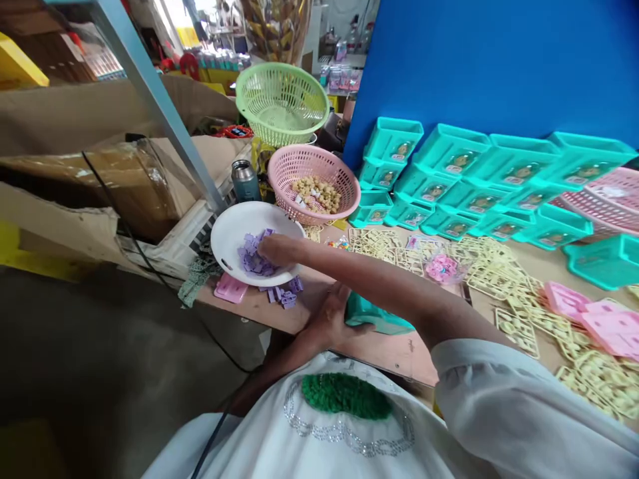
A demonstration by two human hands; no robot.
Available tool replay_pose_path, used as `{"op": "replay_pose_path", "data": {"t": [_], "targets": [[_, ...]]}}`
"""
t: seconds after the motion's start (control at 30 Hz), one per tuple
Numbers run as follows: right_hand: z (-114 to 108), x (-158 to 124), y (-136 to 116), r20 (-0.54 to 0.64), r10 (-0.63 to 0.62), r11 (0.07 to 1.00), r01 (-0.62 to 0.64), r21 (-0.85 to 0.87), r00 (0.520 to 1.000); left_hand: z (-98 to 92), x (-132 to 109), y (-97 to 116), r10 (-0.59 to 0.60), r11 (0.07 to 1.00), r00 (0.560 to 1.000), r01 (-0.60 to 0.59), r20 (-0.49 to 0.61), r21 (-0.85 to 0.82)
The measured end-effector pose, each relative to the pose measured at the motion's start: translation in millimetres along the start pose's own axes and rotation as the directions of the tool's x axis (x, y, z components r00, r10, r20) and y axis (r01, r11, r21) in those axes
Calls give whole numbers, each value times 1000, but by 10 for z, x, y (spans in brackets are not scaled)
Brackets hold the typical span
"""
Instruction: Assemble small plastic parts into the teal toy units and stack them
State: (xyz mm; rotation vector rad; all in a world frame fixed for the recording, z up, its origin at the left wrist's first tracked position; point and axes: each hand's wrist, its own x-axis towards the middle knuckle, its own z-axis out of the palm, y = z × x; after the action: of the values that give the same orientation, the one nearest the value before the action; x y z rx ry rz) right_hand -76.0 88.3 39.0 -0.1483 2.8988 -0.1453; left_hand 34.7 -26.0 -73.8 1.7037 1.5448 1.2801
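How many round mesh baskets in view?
3: a green basket at the back, a pink basket holding beige pieces before it, a second pink basket at the right edge; others may be hidden.

1. A green basket is sitting tilted above a pink basket, which is holding beige pieces
2. Teal boxes are standing stacked along the blue wall
3. Yellow plastic frames are lying spread on the table, with pink trays among them
4. A metal flask is standing near the pink basket
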Motion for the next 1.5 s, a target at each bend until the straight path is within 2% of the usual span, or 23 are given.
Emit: {"op": "replay_pose_path", "data": {"t": [0.1,0.2,0.27,0.37,0.43,0.47,0.5,0.57,0.67,0.77,0.83,0.9,1.0,1.07,1.17,1.27,1.33,1.4,1.5], "targets": [[26,-34,54,-37,45,993,-41,109,998,-22,25,27,3,1000,1000,-2,16,-21],[-12,-150,181,-165,86,940,-25,339,983,-29,36,11,-6,1000,1000,7,24,-10],[-43,-305,284,-249,126,882,7,472,960,-47,30,11,32,999,999,-32,-9,-4],[-79,-728,397,-345,196,714,107,692,918,-117,8,89,134,991,979,-137,-153,-9],[-94,-1125,398,-373,227,609,168,775,900,-194,6,201,130,987,942,-154,-308,-53],[-100,-1340,369,-382,231,598,178,781,895,-239,16,268,91,985,917,-141,-389,-101],[-104,-1553,322,-386,223,617,177,767,895,-286,36,340,36,980,892,-119,-450,-158],[-112,-1949,193,-395,197,711,147,688,897,-370,104,479,-72,962,869,-68,-489,-263],[-121,-2398,-15,-404,184,846,65,529,896,-420,231,640,-171,922,900,3,-400,-386],[-108,-2668,-160,-400,186,905,2,425,897,-367,309,742,-250,840,912,38,-324,-542],[-64,-2766,-221,-401,201,906,-13,424,894,-312,325,796,-268,815,920,58,-286,-577],[18,-2810,-268,-428,278,869,-35,494,860,-271,328,845,-262,815,931,73,-254,-575],[178,-2828,-316,-426,454,747,-74,660,783,-260,329,859,-244,833,940,77,-238,-548],[270,-2846,-321,-381,532,670,-100,735,756,-283,324,785,-183,877,957,56,-224,-477],[350,-2899,-280,-281,562,640,-194,744,778,-302,292,543,-76,950,992,41,-100,-308],[378,-2935,-224,-219,551,713,-317,625,806,-210,227,297,-58,977,998,64,34,-204],[385,-2926,-202,-213,543,765,-375,523,812,-85,185,220,-42,990,999,43,13,-137],[387,-2892,-194,-179,535,794,-420,439,825,49,157,213,0,999,998,-3,-67,-43],[372,-2814,-196,-49,540,797,-492,350,840,188,146,240,54,998,989,-48,-139,44]]}}
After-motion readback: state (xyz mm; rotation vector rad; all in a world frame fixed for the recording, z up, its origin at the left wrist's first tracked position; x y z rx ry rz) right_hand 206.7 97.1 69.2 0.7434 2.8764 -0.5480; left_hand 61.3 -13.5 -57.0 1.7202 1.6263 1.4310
